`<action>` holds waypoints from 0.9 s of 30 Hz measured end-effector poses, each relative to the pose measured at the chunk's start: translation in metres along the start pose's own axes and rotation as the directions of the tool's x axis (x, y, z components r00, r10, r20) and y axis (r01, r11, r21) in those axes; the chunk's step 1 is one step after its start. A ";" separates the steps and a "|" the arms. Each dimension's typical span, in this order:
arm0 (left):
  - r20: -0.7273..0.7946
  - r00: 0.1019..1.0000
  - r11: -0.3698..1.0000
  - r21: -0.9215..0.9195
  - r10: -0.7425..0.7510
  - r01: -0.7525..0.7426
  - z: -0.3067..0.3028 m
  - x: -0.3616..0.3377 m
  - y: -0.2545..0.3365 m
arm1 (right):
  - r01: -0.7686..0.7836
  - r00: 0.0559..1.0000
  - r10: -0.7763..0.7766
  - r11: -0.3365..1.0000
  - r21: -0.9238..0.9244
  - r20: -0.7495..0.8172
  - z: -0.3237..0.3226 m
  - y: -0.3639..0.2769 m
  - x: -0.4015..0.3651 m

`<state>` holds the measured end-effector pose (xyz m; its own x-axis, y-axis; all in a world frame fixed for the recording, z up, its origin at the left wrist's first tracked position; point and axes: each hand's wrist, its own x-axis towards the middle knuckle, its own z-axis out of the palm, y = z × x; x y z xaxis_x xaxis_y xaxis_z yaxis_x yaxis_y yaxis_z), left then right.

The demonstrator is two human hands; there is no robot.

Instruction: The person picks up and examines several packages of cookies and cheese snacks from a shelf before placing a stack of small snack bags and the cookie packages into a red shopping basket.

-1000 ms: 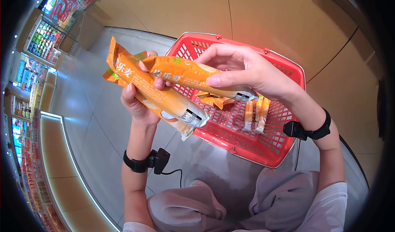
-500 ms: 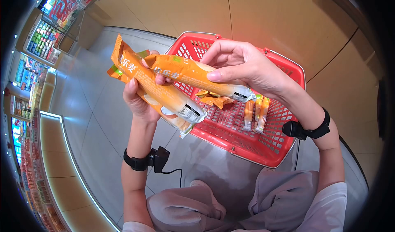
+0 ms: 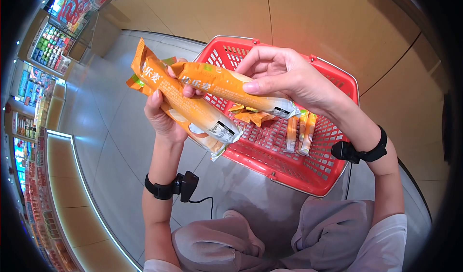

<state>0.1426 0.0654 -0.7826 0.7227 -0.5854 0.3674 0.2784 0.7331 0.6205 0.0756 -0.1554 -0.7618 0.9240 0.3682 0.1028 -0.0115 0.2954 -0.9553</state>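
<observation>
My left hand [image 3: 161, 120] is closed around a stack of long orange snack packets [image 3: 185, 98], raised over the left side of the red shopping basket [image 3: 258, 163]. At least one more packet shows beneath the top one. With thumb and bent fingers, my right hand [image 3: 284, 74] grips another orange snack packet [image 3: 226, 86], whose left end lies against the left fingers. Pale lower ends with dark label strips point to the lower right. Inside the basket are an orange wrapper-like packet [image 3: 255, 118] and several slim packets [image 3: 304, 134], partly see-through.
A wood-coloured panel [image 3: 318, 21] stands behind the basket. Grey floor tiles [image 3: 111, 142] run to the left, towards a lit counter edge [image 3: 79, 166] and shelves of goods [image 3: 50, 45]. My bent legs [image 3: 217, 238] are close to the basket's near side.
Almost nothing differs. Both hands keep their grips, and the packets have tilted or shifted only very slightly.
</observation>
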 end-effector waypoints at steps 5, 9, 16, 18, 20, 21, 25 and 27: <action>-0.072 0.996 0.998 0.026 -0.054 0.056 -0.001 -0.003 0.002 | -0.010 1.000 0.010 1.000 0.017 -0.025 -0.001 0.001 0.000; -0.047 0.995 0.996 0.018 -0.088 0.089 0.002 -0.001 0.003 | -0.030 0.999 0.031 0.998 0.057 -0.022 -0.003 0.001 0.001; -0.038 0.994 0.995 -0.027 -0.098 0.097 0.003 -0.001 0.003 | -0.033 0.999 0.034 0.996 0.082 -0.017 -0.003 0.005 0.003; -0.035 0.995 0.995 -0.024 -0.094 0.093 0.002 -0.001 0.003 | -0.036 0.999 0.037 0.994 0.102 -0.013 -0.002 0.003 0.001; -0.035 0.996 0.996 -0.016 -0.084 0.083 -0.001 -0.002 0.003 | -0.027 1.000 0.028 0.995 0.100 -0.001 0.001 0.003 0.000; -0.037 0.996 0.997 -0.010 -0.076 0.075 -0.005 -0.003 0.003 | -0.018 1.000 0.017 0.996 0.088 0.009 0.002 0.003 0.000; 0.108 0.994 1.000 0.021 -0.002 0.000 -0.008 0.002 0.004 | 0.192 0.981 -0.190 0.976 -0.107 0.025 0.007 0.005 0.000; 0.128 0.992 1.000 -0.022 0.017 -0.014 0.001 0.003 0.006 | 0.236 0.970 -0.232 0.971 -0.049 0.071 0.008 0.008 0.000</action>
<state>0.1454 0.0676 -0.7775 0.6401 -0.6128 0.4635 0.2823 0.7486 0.5999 0.0722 -0.1457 -0.7669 0.8717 0.3516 0.3413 0.2254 0.3307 -0.9164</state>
